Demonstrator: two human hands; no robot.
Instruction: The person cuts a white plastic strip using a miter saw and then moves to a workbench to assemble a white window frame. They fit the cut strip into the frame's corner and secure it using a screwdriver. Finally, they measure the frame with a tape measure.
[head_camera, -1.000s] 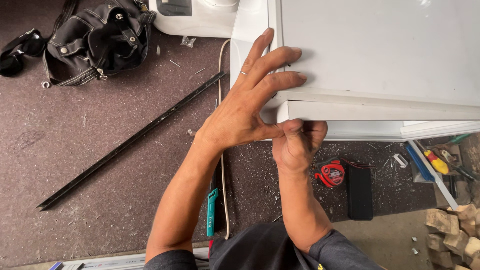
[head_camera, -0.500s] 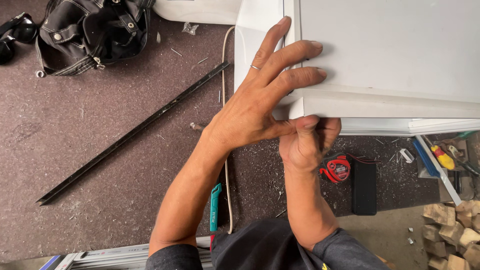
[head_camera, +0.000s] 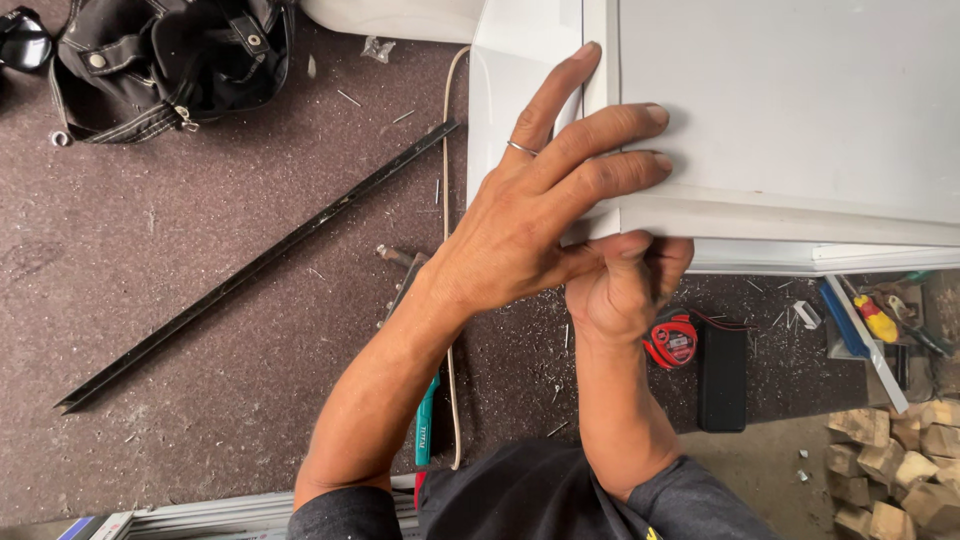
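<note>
Hands meet at the near corner of a white panel (head_camera: 800, 120), a flat board with a raised white frame along its edges. The left hand (head_camera: 530, 215) lies spread on top of it, palm down, four fingers (head_camera: 600, 125) fanned across the frame strip and onto the flat face, a thin ring on one of them, the thumb hooked under the near edge. It presses and steadies rather than grips. The right hand (head_camera: 620, 285) sits just below that edge, curled into a loose fist against the underside of the corner, touching the left thumb; whether anything is held inside that fist cannot be told from where I stand.

Just right of the right hand, on the dusty dark floor (head_camera: 200, 330), lie a red tape measure (head_camera: 672, 340) and, beside it, a black rectangular case (head_camera: 722, 375). Farther right are a blue strip (head_camera: 838, 320), a yellow-and-red handled tool (head_camera: 878, 318) and a pile of small wooden blocks (head_camera: 905, 460).

Left of the left forearm a long black metal bar (head_camera: 250, 270) runs diagonally, well apart from the hands. A pale cord (head_camera: 450, 330) and a teal-handled tool (head_camera: 426, 430) pass under that forearm. Beyond the bar, far from both hands, sits a black tool bag (head_camera: 170, 55). White frame strips (head_camera: 230, 515) lie near the left elbow.
</note>
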